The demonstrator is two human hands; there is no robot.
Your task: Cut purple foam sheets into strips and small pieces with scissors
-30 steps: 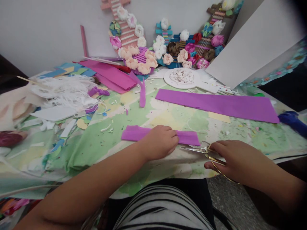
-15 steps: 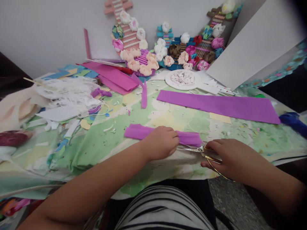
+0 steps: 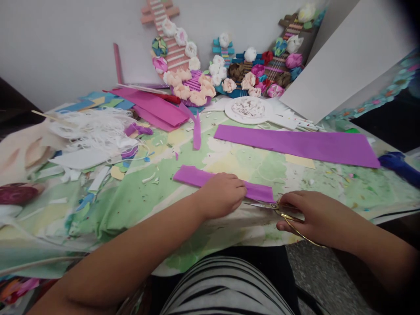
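My left hand (image 3: 223, 195) is closed on a short purple crepe paper strip (image 3: 259, 191) near the front of the table, covering its middle. The strip sticks out on both sides of the fist. Gold-handled scissors (image 3: 266, 205) sit in my right hand (image 3: 311, 214), with fingers in the loops and the blades pointing left, just below the strip's right part. Whether the blades touch the paper I cannot tell. Farther back lies a longer, wider purple crepe paper strip (image 3: 295, 144), flat on the cloth.
A stained green-and-yellow cloth (image 3: 147, 210) covers the table. Tangled white string (image 3: 95, 131) and paper scraps lie at left, with pink crepe paper (image 3: 154, 107) behind. Flower-decorated craft guitars (image 3: 179, 52) lean on the wall. A white paddle-shaped cutout (image 3: 246, 110) lies before them; a blue object (image 3: 400, 168) is at right.
The short purple strip has turned slightly, its left end shifting right and up, and its right part now looks flatter. Both hands keep nearly the same place.
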